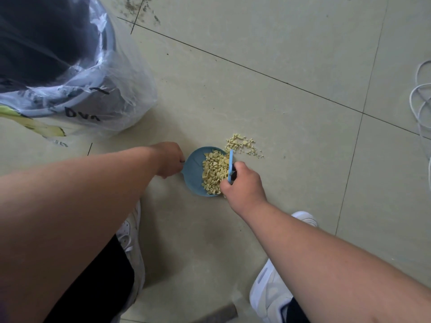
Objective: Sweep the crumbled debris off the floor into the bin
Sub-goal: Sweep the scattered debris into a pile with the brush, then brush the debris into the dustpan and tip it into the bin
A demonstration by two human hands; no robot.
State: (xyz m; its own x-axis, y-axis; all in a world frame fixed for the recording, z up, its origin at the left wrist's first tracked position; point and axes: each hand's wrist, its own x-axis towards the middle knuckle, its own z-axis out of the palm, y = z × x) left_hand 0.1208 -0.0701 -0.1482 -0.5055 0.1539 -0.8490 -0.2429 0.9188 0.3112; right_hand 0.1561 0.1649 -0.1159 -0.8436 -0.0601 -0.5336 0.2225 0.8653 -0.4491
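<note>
A small blue dustpan (194, 167) rests on the tiled floor, its right half heaped with pale yellow crumbled debris (215, 173). My left hand (169, 160) grips the dustpan's handle at its left side. My right hand (242, 186) is closed on a small blue brush (231, 165) standing at the pan's open right edge. A smaller patch of loose debris (242, 144) lies on the floor just beyond the brush. The bin (56, 52), lined with a clear plastic bag, stands at the upper left.
My two white shoes (271, 292) (131, 231) stand below the dustpan. A white cable (421, 101) coils at the right edge. Dark specks of dirt (140, 8) lie on the tiles at the top. Dark grout lines cross the floor.
</note>
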